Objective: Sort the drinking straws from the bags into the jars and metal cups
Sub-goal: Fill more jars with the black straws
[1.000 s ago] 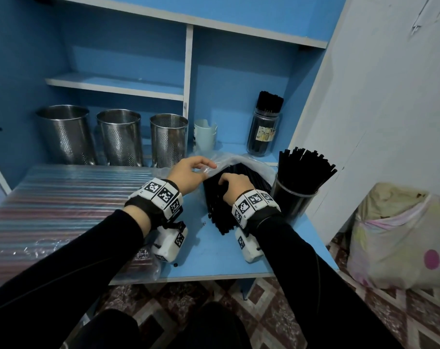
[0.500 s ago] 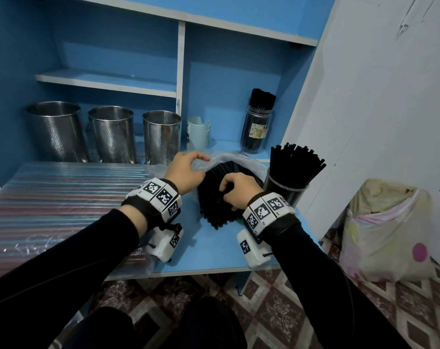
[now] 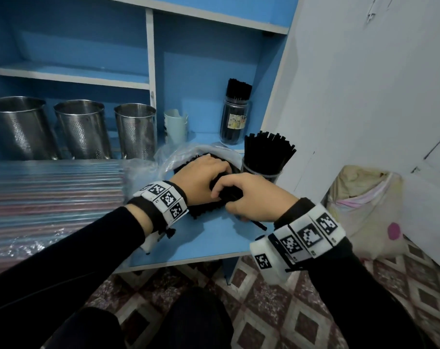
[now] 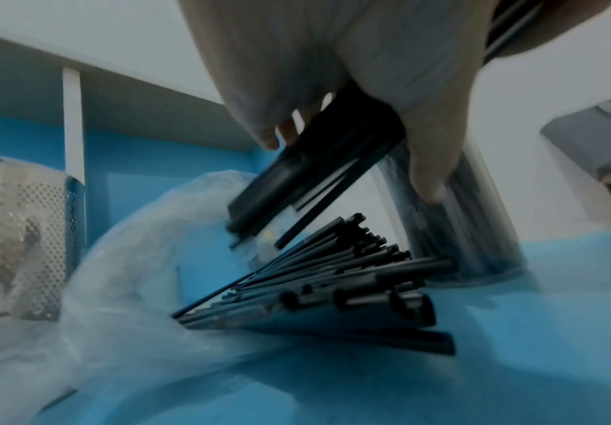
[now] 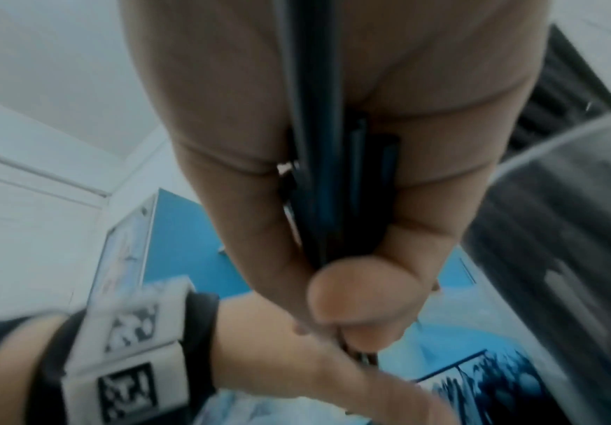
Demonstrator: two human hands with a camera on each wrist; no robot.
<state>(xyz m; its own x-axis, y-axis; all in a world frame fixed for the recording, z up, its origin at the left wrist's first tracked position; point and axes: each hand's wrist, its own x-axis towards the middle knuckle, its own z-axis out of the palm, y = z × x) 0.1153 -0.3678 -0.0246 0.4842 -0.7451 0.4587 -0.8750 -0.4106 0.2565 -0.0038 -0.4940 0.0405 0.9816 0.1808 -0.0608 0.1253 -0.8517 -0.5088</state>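
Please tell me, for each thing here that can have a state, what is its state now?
Left hand: grips a bunch of black straws.
Right hand: grips the same bunch.
Plastic bag: open, lying on the shelf, black straws still inside.
Near glass jar: upright, full of black straws.
Far labelled jar: upright, holds black straws.
Three perforated metal cups: upright, contents not visible.
Packs of coloured straws: lying flat, wrapped.

From the head view I could not see my left hand's (image 3: 201, 176) fingertips, buried among the black straws (image 3: 208, 210). My right hand (image 3: 256, 197) covered the bundle's middle. The striped straw bags (image 3: 50, 197) ran off the left edge. The right wrist view was smeared; the jar label (image 3: 237, 121) was unreadable.
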